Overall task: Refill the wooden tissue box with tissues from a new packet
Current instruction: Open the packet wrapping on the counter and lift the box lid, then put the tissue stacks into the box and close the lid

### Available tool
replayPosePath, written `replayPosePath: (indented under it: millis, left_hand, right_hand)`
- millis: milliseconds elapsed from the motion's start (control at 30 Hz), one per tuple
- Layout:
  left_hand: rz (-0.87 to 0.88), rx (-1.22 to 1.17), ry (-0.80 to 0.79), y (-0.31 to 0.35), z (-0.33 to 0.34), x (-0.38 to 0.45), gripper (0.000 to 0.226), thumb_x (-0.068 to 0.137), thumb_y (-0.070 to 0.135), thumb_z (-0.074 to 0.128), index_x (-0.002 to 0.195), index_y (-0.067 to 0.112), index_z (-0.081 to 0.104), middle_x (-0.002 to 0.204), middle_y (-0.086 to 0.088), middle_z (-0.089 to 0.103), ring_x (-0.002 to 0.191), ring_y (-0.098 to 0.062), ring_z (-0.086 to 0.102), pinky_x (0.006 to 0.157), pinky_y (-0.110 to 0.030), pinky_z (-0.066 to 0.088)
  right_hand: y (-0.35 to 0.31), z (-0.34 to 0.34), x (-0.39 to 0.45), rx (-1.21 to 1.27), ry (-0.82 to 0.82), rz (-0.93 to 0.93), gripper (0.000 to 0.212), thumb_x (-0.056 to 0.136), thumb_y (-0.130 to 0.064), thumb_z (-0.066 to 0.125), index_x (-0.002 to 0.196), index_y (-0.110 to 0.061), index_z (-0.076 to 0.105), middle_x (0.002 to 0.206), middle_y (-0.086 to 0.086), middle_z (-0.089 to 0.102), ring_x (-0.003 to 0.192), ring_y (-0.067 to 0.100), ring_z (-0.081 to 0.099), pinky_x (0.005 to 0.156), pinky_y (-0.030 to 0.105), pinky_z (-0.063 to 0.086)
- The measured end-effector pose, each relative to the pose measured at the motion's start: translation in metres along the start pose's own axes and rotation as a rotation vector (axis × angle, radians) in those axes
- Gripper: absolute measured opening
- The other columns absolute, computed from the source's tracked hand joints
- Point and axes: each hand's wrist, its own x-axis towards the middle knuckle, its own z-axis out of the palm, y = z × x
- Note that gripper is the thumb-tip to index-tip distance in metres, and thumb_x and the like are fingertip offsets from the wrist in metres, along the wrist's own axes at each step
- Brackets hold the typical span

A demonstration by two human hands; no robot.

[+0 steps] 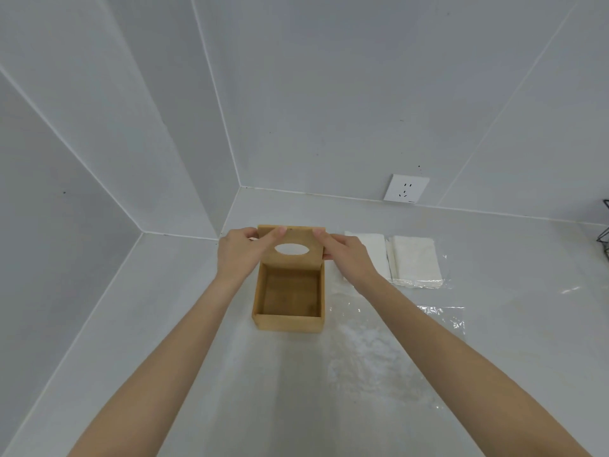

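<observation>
black wire rack [605,225] cut off at right edge, tissue stack [370,247] partly behind right hand [346,258]

Empty wooden tissue box [287,319] — oval-holed lid [290,249] raised upright — tissue stacks [416,262] to its right

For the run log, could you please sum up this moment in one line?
left hand: on lid | right hand: on lid | lid: raised | box: empty | tissues: right of box
</observation>
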Motion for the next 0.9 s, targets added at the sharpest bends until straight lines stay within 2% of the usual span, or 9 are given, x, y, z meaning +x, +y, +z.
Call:
replayPosePath:
  millis: [200,400,500,600,667,700,767,833,900]
  left_hand:
    - [-0.016,0.066,0.009,0.004,0.006,0.002,0.061,0.063,0.073,0.054,0.081,0.017,0.070,0.082,-0.002,0.073,0.083,-0.018,0.068,0.082,-0.033,0.050]
    - [-0.013,0.078,-0.002,0.005,0.006,0.003,0.072,0.060,0.075,0.053,0.082,0.009,0.069,0.084,-0.008,0.073,0.082,-0.021,0.068,0.087,-0.041,0.052]
    - [-0.012,0.060,-0.007,0.007,0.007,0.001,0.070,0.066,0.071,0.054,0.085,0.005,0.069,0.088,-0.013,0.072,0.085,-0.024,0.067,0.084,-0.038,0.052]
    - [-0.019,0.076,-0.028,0.012,0.012,-0.001,0.060,0.080,0.060,0.053,0.109,0.008,0.063,0.108,-0.012,0.067,0.107,-0.028,0.060,0.086,-0.034,0.046]
    - [-0.012,0.132,-0.018,0.016,0.017,-0.010,0.072,0.087,0.054,0.048,0.139,0.007,0.035,0.142,-0.015,0.041,0.131,-0.031,0.039,0.105,-0.039,0.035]
    - [0.052,0.166,0.034,0.016,0.022,-0.017,0.076,0.088,0.051,0.048,0.144,0.006,0.021,0.151,-0.016,0.026,0.138,-0.031,0.029,0.111,-0.041,0.028]
    - [0.303,0.230,0.156,0.012,0.031,-0.038,0.071,0.091,0.040,0.049,0.144,0.005,0.019,0.154,-0.017,0.016,0.141,-0.029,0.021,0.114,-0.039,0.024]
    - [0.564,0.249,0.164,0.005,0.046,-0.062,0.054,0.091,0.031,0.052,0.137,0.007,0.037,0.150,-0.016,0.028,0.133,-0.021,0.032,0.108,-0.031,0.028]
    - [0.805,0.292,0.071,-0.006,0.067,-0.083,0.040,0.088,0.028,0.052,0.121,0.006,0.055,0.138,-0.018,0.046,0.123,-0.020,0.042,0.101,-0.030,0.036]
  right_hand:
    - [-0.006,0.003,0.007,0.023,0.036,0.069,0.070,0.075,-0.066,0.050,0.097,-0.001,0.067,0.102,0.017,0.071,0.095,0.028,0.067,0.096,0.038,0.045]
    - [-0.008,0.004,0.008,0.038,0.039,0.112,0.071,0.080,-0.062,0.051,0.107,0.002,0.063,0.109,0.017,0.069,0.101,0.031,0.064,0.094,0.038,0.046]
    - [-0.011,-0.002,0.002,0.059,-0.057,0.172,0.059,0.088,-0.055,0.044,0.112,-0.004,0.062,0.117,0.008,0.067,0.106,0.024,0.061,0.090,0.034,0.043]
    - [-0.011,-0.017,-0.011,0.094,-0.210,0.190,0.049,0.092,-0.050,0.043,0.128,-0.017,0.050,0.128,-0.002,0.054,0.118,0.014,0.051,0.099,0.034,0.039]
    - [-0.004,-0.029,-0.021,0.042,-0.200,0.149,0.049,0.092,-0.044,0.047,0.134,-0.018,0.044,0.134,-0.002,0.048,0.127,0.016,0.045,0.106,0.034,0.037]
    - [0.001,-0.036,-0.026,0.000,-0.164,0.117,0.050,0.091,-0.039,0.050,0.135,-0.018,0.043,0.137,-0.002,0.047,0.129,0.016,0.044,0.108,0.034,0.035]
    - [0.016,-0.050,-0.041,-0.079,-0.066,0.028,0.047,0.090,-0.029,0.056,0.134,-0.017,0.045,0.133,0.001,0.052,0.125,0.015,0.048,0.103,0.027,0.036]
    - [0.038,-0.064,-0.057,-0.177,0.020,-0.071,0.039,0.088,-0.020,0.059,0.126,-0.016,0.053,0.122,0.004,0.061,0.115,0.015,0.055,0.089,0.016,0.038]
    - [0.068,-0.075,-0.072,-0.310,0.070,-0.119,0.029,0.087,-0.017,0.061,0.116,-0.016,0.062,0.115,0.003,0.067,0.109,0.014,0.060,0.078,0.009,0.038]
